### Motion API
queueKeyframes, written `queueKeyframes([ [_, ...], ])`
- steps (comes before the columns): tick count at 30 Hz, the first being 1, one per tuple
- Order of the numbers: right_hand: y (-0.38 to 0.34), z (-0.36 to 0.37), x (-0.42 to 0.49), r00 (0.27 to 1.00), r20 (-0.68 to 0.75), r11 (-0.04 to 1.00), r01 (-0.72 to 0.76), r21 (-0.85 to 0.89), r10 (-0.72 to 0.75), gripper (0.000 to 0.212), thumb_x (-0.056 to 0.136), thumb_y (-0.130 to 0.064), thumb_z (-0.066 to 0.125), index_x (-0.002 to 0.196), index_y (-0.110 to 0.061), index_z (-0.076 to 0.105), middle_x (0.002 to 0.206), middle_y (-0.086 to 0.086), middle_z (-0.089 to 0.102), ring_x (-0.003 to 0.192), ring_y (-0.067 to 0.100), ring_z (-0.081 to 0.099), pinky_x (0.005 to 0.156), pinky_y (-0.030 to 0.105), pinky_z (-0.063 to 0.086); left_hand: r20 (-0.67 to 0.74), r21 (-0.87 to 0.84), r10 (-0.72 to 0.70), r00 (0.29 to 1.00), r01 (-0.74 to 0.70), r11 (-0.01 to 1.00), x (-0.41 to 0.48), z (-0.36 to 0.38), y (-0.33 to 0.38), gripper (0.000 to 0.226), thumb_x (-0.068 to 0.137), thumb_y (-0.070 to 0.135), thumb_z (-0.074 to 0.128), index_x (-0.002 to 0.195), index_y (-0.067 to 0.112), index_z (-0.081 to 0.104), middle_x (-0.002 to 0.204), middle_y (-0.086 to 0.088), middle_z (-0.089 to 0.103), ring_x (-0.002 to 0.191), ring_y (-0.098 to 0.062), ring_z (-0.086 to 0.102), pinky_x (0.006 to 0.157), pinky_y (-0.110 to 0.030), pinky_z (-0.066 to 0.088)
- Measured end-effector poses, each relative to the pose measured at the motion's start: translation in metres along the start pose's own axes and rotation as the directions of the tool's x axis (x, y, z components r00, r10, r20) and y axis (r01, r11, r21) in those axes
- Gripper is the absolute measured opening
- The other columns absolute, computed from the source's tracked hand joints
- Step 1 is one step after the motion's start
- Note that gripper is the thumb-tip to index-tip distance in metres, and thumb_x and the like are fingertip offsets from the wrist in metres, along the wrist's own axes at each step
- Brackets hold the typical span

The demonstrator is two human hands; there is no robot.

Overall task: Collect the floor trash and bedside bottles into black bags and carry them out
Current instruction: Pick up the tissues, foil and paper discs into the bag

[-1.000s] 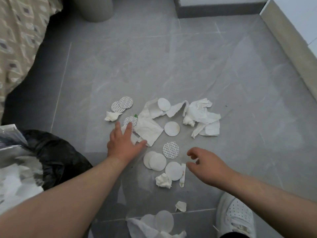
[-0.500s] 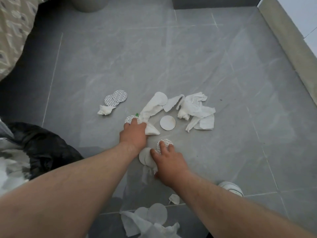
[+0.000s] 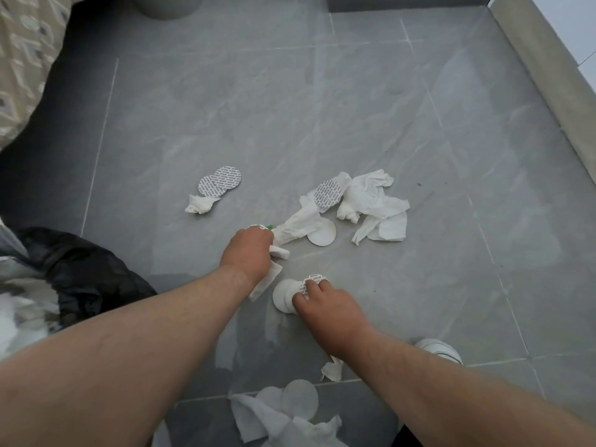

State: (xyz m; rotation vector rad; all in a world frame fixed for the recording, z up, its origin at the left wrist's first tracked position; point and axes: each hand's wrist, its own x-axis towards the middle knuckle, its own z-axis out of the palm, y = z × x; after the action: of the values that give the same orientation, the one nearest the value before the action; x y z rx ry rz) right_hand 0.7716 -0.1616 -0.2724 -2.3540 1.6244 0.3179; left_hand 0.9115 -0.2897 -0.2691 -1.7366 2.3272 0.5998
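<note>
White tissues and round white discs lie scattered on the grey tile floor. My left hand [image 3: 246, 253] is closed around a long crumpled tissue [image 3: 301, 225] that trails up to the right. My right hand [image 3: 325, 304] presses its fingers on a small stack of discs [image 3: 285, 295], with a printed disc on top. More tissues [image 3: 371, 201], a printed disc [image 3: 328, 193] and a plain disc [image 3: 322, 235] lie beyond. Two printed discs [image 3: 219, 183] and a tissue wad [image 3: 200, 204] sit further left. The black bag [image 3: 84, 269] lies open at the left edge.
A patterned bedspread [image 3: 22, 59] hangs at the upper left. A round grey base [image 3: 169, 6] stands at the top. A skirting board [image 3: 548, 69] runs along the right. My white shoe [image 3: 438, 350] is at lower right, with more tissues and discs [image 3: 283, 414] near the bottom edge.
My left hand has closed on the tissue and bunched it up. My right hand came in from the right onto the discs and gathered them together. The camera dipped closer.
</note>
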Motion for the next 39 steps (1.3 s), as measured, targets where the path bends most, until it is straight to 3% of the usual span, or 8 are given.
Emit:
queueKeyframes([
  [8, 0.023, -0.018, 0.004, 0.985, -0.140, 0.995, -0.097, 0.037, 0.101, 0.051, 0.034, -0.004, 0.077, 0.078, -0.015, 0.053, 0.063, 0.003, 0.055, 0.050, 0.025, 0.053, 0.040, 0.024, 0.018, -0.136, -0.315, -0.141, 0.981, 0.092, 0.945, 0.006, -0.038, 0.000, 0.018, 0.075, 0.002, 0.048, 0.080, 0.016, 0.058, 0.087, -0.006, 0.063, 0.084, -0.028, 0.058, 0.065, -0.033, 0.045],
  [12, 0.041, -0.053, 0.011, 0.954, -0.203, 0.965, -0.182, 0.188, 0.219, 0.024, 0.075, -0.006, 0.056, 0.098, -0.013, 0.055, 0.086, 0.009, 0.061, 0.080, 0.033, 0.059, 0.054, 0.035, 0.041, -0.196, -0.408, -0.149, 0.969, 0.057, 0.911, 0.003, -0.080, 0.001, 0.019, 0.071, 0.002, 0.052, 0.078, 0.017, 0.063, 0.082, -0.004, 0.063, 0.079, -0.024, 0.056, 0.065, -0.028, 0.042],
  [15, 0.048, -0.106, 0.011, 0.936, -0.129, 0.868, -0.244, 0.432, 0.327, 0.030, 0.084, -0.014, 0.050, 0.113, -0.017, 0.056, 0.102, 0.005, 0.064, 0.096, 0.030, 0.060, 0.072, 0.033, 0.046, -0.225, -0.459, -0.161, 0.961, 0.041, 0.887, -0.014, -0.130, 0.000, 0.019, 0.072, 0.001, 0.055, 0.080, 0.012, 0.068, 0.077, -0.006, 0.062, 0.070, -0.022, 0.055, 0.059, -0.025, 0.041],
  [21, 0.020, -0.223, -0.007, 0.908, -0.134, 0.669, -0.185, 0.720, 0.396, 0.020, 0.076, -0.010, 0.057, 0.089, -0.024, 0.059, 0.076, -0.012, 0.057, 0.066, 0.009, 0.054, 0.053, 0.022, 0.038, -0.185, -0.560, -0.202, 0.962, 0.066, 0.826, -0.104, -0.225, -0.022, 0.011, 0.072, 0.004, 0.061, 0.073, 0.014, 0.066, 0.064, -0.002, 0.061, 0.053, -0.015, 0.056, 0.041, -0.022, 0.044],
  [27, -0.065, -0.283, -0.026, 0.918, -0.147, 0.546, -0.085, 0.834, 0.369, 0.022, 0.077, -0.004, 0.058, 0.086, -0.023, 0.063, 0.074, 0.000, 0.065, 0.055, 0.018, 0.056, 0.047, 0.023, 0.047, -0.294, -0.684, -0.347, 0.891, 0.057, 0.727, -0.221, -0.262, -0.092, 0.016, 0.071, 0.001, 0.060, 0.065, 0.014, 0.066, 0.065, -0.005, 0.065, 0.055, -0.012, 0.053, 0.051, -0.025, 0.043],
  [31, -0.120, -0.289, -0.023, 0.945, -0.091, 0.487, -0.078, 0.870, 0.314, 0.021, 0.076, -0.002, 0.058, 0.083, -0.021, 0.064, 0.061, 0.001, 0.061, 0.044, 0.016, 0.051, 0.043, 0.025, 0.044, -0.346, -0.731, -0.502, 0.793, 0.107, 0.674, -0.275, -0.238, -0.157, 0.026, 0.071, -0.002, 0.062, 0.056, 0.019, 0.061, 0.055, 0.008, 0.059, 0.051, 0.000, 0.047, 0.051, -0.022, 0.038],
  [35, -0.160, -0.287, -0.008, 0.959, -0.047, 0.471, -0.094, 0.877, 0.278, 0.021, 0.076, 0.000, 0.057, 0.081, -0.020, 0.065, 0.060, 0.000, 0.059, 0.043, 0.013, 0.049, 0.042, 0.023, 0.043, -0.261, -0.729, -0.658, 0.706, 0.302, 0.614, -0.291, -0.173, -0.204, 0.026, 0.072, -0.002, 0.058, 0.059, 0.021, 0.059, 0.059, 0.003, 0.060, 0.057, -0.015, 0.051, 0.053, -0.029, 0.038],
  [39, -0.185, -0.278, 0.011, 0.967, 0.019, 0.431, -0.130, 0.893, 0.254, 0.021, 0.076, 0.002, 0.056, 0.085, -0.015, 0.065, 0.063, 0.003, 0.058, 0.041, 0.010, 0.047, 0.042, 0.025, 0.043, -0.251, -0.647, -0.661, 0.707, 0.386, 0.658, -0.276, -0.137, -0.213, 0.016, 0.076, 0.004, 0.051, 0.071, 0.018, 0.058, 0.071, 0.002, 0.061, 0.065, -0.016, 0.053, 0.053, -0.030, 0.036],
])
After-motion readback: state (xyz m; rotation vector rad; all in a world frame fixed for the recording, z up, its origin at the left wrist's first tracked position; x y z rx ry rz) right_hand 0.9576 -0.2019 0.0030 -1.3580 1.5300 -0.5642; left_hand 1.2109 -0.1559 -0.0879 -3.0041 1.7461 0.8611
